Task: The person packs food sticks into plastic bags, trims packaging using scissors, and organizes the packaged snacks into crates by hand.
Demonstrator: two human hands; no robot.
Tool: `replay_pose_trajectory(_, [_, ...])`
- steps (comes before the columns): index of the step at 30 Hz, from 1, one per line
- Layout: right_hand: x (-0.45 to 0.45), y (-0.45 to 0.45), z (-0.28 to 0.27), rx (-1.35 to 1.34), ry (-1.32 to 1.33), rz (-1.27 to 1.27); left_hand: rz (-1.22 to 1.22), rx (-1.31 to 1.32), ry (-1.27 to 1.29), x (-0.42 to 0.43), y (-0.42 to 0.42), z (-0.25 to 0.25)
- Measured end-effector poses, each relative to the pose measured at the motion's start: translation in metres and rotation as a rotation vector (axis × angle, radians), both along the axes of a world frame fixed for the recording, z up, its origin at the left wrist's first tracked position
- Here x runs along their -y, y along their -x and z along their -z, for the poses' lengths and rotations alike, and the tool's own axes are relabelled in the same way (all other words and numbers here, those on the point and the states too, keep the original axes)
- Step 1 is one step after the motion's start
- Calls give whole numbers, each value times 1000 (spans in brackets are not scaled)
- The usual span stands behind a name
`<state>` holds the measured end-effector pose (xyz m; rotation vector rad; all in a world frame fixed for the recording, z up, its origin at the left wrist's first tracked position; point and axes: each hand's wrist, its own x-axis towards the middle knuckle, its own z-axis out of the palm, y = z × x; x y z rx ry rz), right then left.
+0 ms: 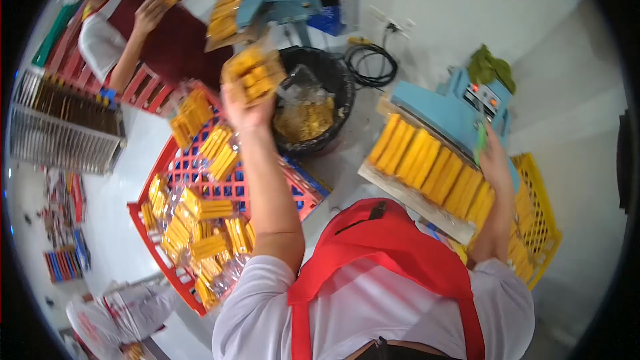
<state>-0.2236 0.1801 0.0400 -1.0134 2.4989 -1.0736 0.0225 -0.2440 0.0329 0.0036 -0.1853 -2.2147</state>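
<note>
My left hand (248, 111) is raised over the red crate and closed on a clear bag of yellow sticks (253, 75). On the right, my right hand (495, 163) is closed around a pair of green-handled scissors (481, 139), whose blades point toward the controls of a blue sealing machine (440, 110). A row of yellow stick packs (427, 167) lies side by side on the board (413, 201) in front of that machine, close to my right forearm.
A red crate (150, 203) holds several bagged packs. Beside it stands a black-lined bin (347, 87) with scraps. A yellow crate (543, 207) sits at the right. A co-worker (173, 40) holds a pack near another blue machine (280, 0). A coiled cable (373, 70) lies behind.
</note>
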Motion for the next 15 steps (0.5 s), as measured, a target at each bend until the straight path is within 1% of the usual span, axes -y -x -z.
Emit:
replay_pose_trajectory(1, [-15, -4, 0, 24, -128, 0, 32, -46, -103, -19, 9, -15])
replay_pose_trajectory(2, [-27, -10, -1, 42, -258, 13, -10, 30, -98, -27, 15, -20])
replay_pose_trajectory(3, [-35, -20, 0, 200, -197, 24, -13, 5, -129, -41, 19, -26])
replay_pose_trajectory(4, [-44, -27, 1, 359, -140, 42, 30, 3, -127, -39, 20, -14])
replay_pose_trajectory(5, [-52, -29, 9, 353, -139, 40, 77, 2, -126, -38, 22, -3])
replay_pose_trajectory(6, [-60, -29, 24, 142, -235, 26, 77, -3, -124, -42, 21, -4])
replay_pose_trajectory(7, [-61, -30, 32, -73, -325, 15, 151, -33, -230, -48, 20, -6])
replay_pose_trajectory(8, [-59, -31, 36, -81, -318, 17, 226, -64, -333, -51, 19, -10])
replay_pose_trajectory(9, [-54, -37, 36, -105, -379, 75, 229, -69, -328, -54, 17, -11])
replay_pose_trajectory(10, [-49, -43, 38, -126, -442, 134, 283, -99, -290, -56, 16, -10])
replay_pose_trajectory(11, [-44, -47, 42, -128, -441, 137, 338, -129, -254, -58, 14, -8])
replay_pose_trajectory(13, [-33, -50, 49, -182, -530, 261, 361, -182, -280, -65, 10, -11])
replay_pose_trajectory(14, [-29, -51, 45, -188, -525, 256, 379, -180, -286, -69, 8, -13])
replay_pose_trajectory(15, [-25, -52, 39, -212, -602, 243, 395, -176, -292, -74, 4, -19])
